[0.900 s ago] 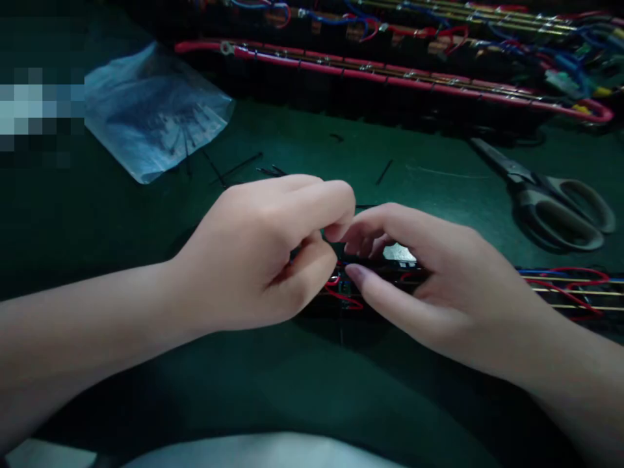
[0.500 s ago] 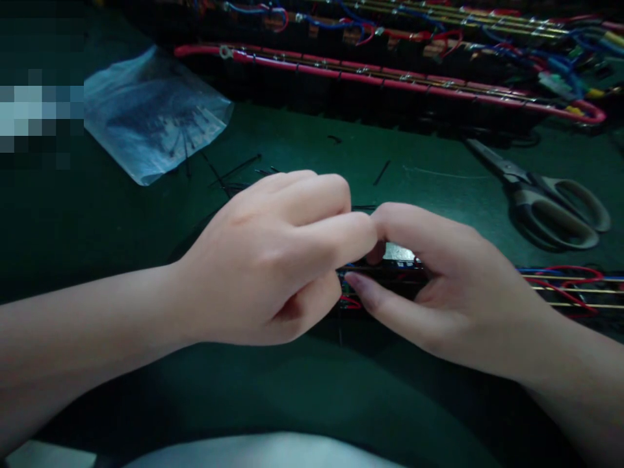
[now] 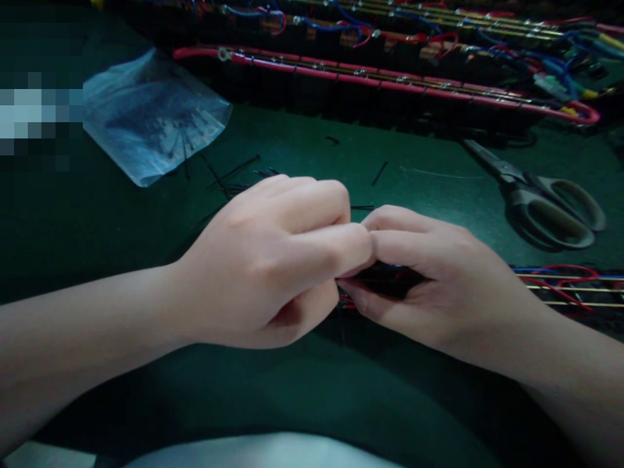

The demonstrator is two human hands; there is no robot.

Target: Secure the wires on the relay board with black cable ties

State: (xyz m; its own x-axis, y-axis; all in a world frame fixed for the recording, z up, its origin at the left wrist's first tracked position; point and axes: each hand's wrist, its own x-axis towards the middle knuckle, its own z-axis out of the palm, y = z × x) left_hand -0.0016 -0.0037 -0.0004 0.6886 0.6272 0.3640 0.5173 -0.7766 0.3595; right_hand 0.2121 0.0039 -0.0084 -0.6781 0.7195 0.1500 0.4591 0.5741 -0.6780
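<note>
My left hand (image 3: pixel 287 260) is closed, thumb against curled fingers, above a wired strip (image 3: pixel 565 286) with red and blue wires and brass-coloured rods. What its fingertips pinch is hidden behind the knuckles. My right hand (image 3: pixel 424 273) meets it from the right, its fingers bent and its thumb tip touching near the left fingers. Whatever the right fingers grip is also covered. A thin dark strand shows faintly below the left thumb. Both hands hide the strip's middle and left part.
Scissors (image 3: pixel 550 201) lie at the right. At the upper left is a clear plastic bag (image 3: pixel 156 117) of black cable ties, with loose black ties (image 3: pixel 234 170) beside it. A larger wired assembly with a thick red cable (image 3: pixel 361 79) runs along the back of the green table (image 3: pixel 302 140).
My right hand's fingers have closed in, and its thumb has come to the left fingers, covering the gap that showed between them. My left hand has barely moved.
</note>
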